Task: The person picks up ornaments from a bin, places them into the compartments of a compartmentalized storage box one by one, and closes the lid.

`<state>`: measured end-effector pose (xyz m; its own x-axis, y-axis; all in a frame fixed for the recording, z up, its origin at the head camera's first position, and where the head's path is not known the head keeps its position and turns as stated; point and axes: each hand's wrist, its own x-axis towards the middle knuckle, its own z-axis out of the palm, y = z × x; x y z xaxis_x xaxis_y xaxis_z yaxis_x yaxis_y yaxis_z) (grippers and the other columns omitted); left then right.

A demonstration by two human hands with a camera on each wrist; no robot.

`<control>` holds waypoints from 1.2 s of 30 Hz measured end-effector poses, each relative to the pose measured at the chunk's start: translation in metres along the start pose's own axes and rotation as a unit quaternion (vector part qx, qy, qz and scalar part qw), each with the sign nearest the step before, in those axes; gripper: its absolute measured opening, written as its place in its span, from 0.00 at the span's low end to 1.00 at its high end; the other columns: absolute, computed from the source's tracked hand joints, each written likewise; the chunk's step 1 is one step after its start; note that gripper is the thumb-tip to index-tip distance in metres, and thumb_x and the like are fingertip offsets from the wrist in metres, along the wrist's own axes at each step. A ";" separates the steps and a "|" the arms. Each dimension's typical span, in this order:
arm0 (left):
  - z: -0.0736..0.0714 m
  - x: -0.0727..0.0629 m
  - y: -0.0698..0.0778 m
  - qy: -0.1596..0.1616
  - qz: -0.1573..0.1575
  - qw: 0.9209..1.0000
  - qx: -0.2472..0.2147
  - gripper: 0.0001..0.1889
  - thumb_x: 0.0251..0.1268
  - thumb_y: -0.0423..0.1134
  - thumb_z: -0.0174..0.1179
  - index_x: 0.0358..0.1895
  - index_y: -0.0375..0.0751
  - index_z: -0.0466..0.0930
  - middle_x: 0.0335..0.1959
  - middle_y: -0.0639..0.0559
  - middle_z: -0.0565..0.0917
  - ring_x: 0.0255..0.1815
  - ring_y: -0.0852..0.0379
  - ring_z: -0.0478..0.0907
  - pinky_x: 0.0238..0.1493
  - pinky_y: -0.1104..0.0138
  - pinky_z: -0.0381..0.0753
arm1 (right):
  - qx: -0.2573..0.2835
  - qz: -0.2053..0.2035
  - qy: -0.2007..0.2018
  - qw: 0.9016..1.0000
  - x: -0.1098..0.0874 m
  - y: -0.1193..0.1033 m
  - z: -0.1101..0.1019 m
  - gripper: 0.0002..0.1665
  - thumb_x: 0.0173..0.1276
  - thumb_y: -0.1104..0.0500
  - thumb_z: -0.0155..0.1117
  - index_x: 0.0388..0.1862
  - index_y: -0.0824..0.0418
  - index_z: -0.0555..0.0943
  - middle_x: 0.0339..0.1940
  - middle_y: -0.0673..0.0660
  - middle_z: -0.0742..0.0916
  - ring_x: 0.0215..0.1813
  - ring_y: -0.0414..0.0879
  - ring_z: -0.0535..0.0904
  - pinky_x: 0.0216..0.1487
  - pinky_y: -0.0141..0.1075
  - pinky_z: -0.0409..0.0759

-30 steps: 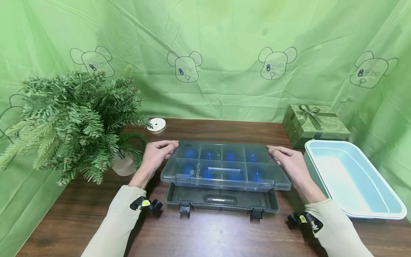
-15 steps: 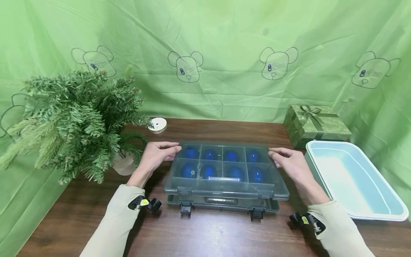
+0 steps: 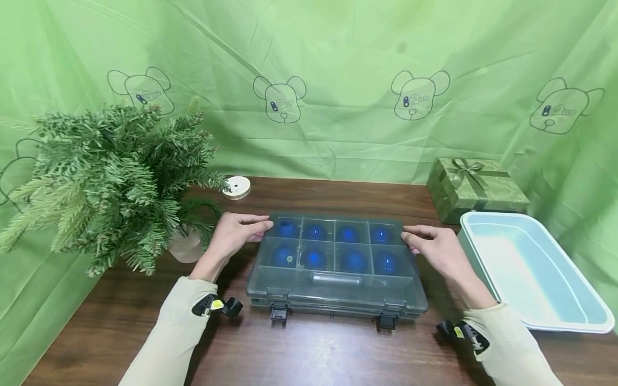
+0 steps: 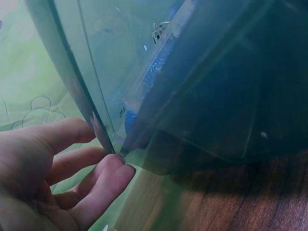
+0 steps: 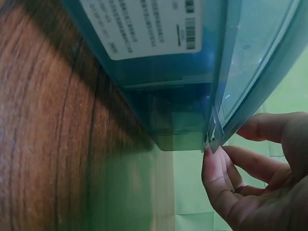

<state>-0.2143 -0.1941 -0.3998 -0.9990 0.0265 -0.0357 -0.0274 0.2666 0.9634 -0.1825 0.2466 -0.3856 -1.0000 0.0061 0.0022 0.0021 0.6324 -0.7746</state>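
Observation:
A clear grey divided storage box point(image 3: 333, 295) lies on the table, its see-through lid point(image 3: 338, 287) down over the base. Blue shiny balls point(image 3: 347, 234) show through in the compartments, one to each. Two black latches point(image 3: 278, 312) on the front hang down, unfastened. My left hand point(image 3: 234, 233) pinches the lid at its back left corner, thumb and fingers at the rim in the left wrist view point(image 4: 82, 168). At the back right corner my right hand point(image 3: 436, 246) pinches the lid likewise. A white printed label point(image 5: 149, 26) shows on the box side in the right wrist view.
An artificial fir tree point(image 3: 120, 182) in a pale pot point(image 3: 185, 247) stands at the left. Behind the box lies a white ribbon spool point(image 3: 236, 187). A light blue tub point(image 3: 531, 268) and a green gift box point(image 3: 478, 187) with a bow are at the right.
The lid's front edge has come down onto the base, covering the front strip that showed before. Both hands have stayed at the back corners.

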 end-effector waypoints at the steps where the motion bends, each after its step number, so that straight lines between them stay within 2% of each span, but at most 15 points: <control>1: 0.000 0.000 0.000 0.000 0.000 1.000 -0.001 0.19 0.66 0.39 0.76 0.55 0.31 0.89 0.45 0.38 0.91 0.38 0.53 0.91 0.44 0.62 0.90 | 0.000 0.002 -0.001 1.000 0.000 0.000 0.000 0.27 0.77 0.49 0.69 0.64 0.67 0.86 0.42 0.59 0.93 0.38 0.44 0.89 0.37 0.32 0.76; 7: 0.001 -0.003 0.000 -0.002 -0.004 1.000 0.004 0.20 0.66 0.40 0.76 0.57 0.32 0.89 0.46 0.39 0.91 0.38 0.53 0.91 0.44 0.62 0.89 | -0.010 0.004 -0.011 1.000 -0.001 0.002 -0.003 0.29 0.77 0.46 0.69 0.66 0.65 0.85 0.43 0.59 0.93 0.40 0.46 0.90 0.39 0.33 0.77; 9: 0.001 -0.005 0.000 -0.006 -0.002 1.000 0.005 0.21 0.66 0.41 0.76 0.58 0.33 0.88 0.47 0.38 0.91 0.38 0.53 0.91 0.45 0.62 0.89 | -0.012 0.005 -0.017 1.000 -0.003 0.002 -0.004 0.31 0.77 0.44 0.69 0.68 0.63 0.84 0.45 0.60 0.93 0.42 0.46 0.90 0.46 0.36 0.79; 11: 0.001 -0.007 0.000 -0.014 0.000 1.000 0.007 0.23 0.67 0.41 0.76 0.61 0.33 0.87 0.48 0.38 0.91 0.39 0.53 0.91 0.46 0.61 0.89 | -0.010 0.008 -0.024 1.000 -0.005 0.004 -0.005 0.33 0.77 0.42 0.68 0.71 0.62 0.82 0.48 0.61 0.93 0.43 0.48 0.91 0.54 0.44 0.80; 14: 0.001 -0.012 -0.002 -0.027 -0.004 1.000 0.005 0.25 0.68 0.43 0.76 0.64 0.36 0.86 0.49 0.39 0.90 0.42 0.52 0.91 0.48 0.58 0.89 | 0.002 0.021 -0.037 0.999 -0.009 0.006 -0.007 0.36 0.77 0.40 0.67 0.75 0.59 0.79 0.49 0.61 0.92 0.46 0.50 0.90 0.68 0.57 0.73; 16: 0.000 -0.016 -0.003 -0.031 -0.009 0.999 0.001 0.26 0.68 0.44 0.76 0.65 0.37 0.85 0.50 0.39 0.91 0.44 0.52 0.91 0.50 0.56 0.89 | 0.012 0.032 -0.046 0.998 -0.011 0.007 -0.008 0.38 0.77 0.39 0.68 0.77 0.58 0.77 0.49 0.61 0.92 0.49 0.52 0.90 0.71 0.62 0.69; 21: -0.003 -0.030 -0.005 -0.031 -0.014 0.999 -0.011 0.27 0.67 0.44 0.76 0.65 0.37 0.85 0.49 0.39 0.91 0.45 0.51 0.91 0.50 0.55 0.89 | 0.009 0.037 -0.070 0.997 -0.021 0.010 -0.013 0.40 0.77 0.38 0.67 0.78 0.58 0.76 0.51 0.61 0.92 0.52 0.54 0.90 0.72 0.66 0.68; 27: -0.006 -0.045 -0.006 -0.032 -0.023 0.999 -0.021 0.26 0.67 0.41 0.76 0.65 0.36 0.85 0.48 0.40 0.91 0.43 0.50 0.91 0.48 0.58 0.89 | 0.017 0.035 -0.083 0.996 -0.032 0.012 -0.017 0.39 0.76 0.38 0.69 0.77 0.56 0.77 0.54 0.59 0.91 0.53 0.52 0.90 0.73 0.67 0.66; 31: -0.005 -0.047 -0.007 -0.021 -0.018 0.999 -0.021 0.25 0.66 0.41 0.77 0.63 0.37 0.87 0.47 0.40 0.91 0.44 0.50 0.91 0.48 0.60 0.89 | 0.018 0.033 -0.069 0.997 -0.036 0.013 -0.015 0.38 0.74 0.37 0.70 0.75 0.55 0.79 0.53 0.59 0.91 0.57 0.55 0.88 0.72 0.65 0.68; 36: -0.001 -0.042 -0.009 -0.008 -0.004 1.000 -0.022 0.22 0.65 0.41 0.77 0.61 0.38 0.88 0.52 0.41 0.90 0.45 0.51 0.91 0.50 0.61 0.88 | 0.023 0.027 -0.036 0.999 -0.036 0.015 -0.009 0.38 0.74 0.37 0.70 0.75 0.55 0.80 0.66 0.61 0.86 0.72 0.59 0.75 0.73 0.63 0.67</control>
<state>-0.1721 -0.1983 -0.4067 -0.9981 0.0393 -0.0472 -0.0371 0.2251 0.9736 -0.1467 0.2630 -0.3921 -0.9963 -0.0179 -0.0836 0.0564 0.5967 -0.8005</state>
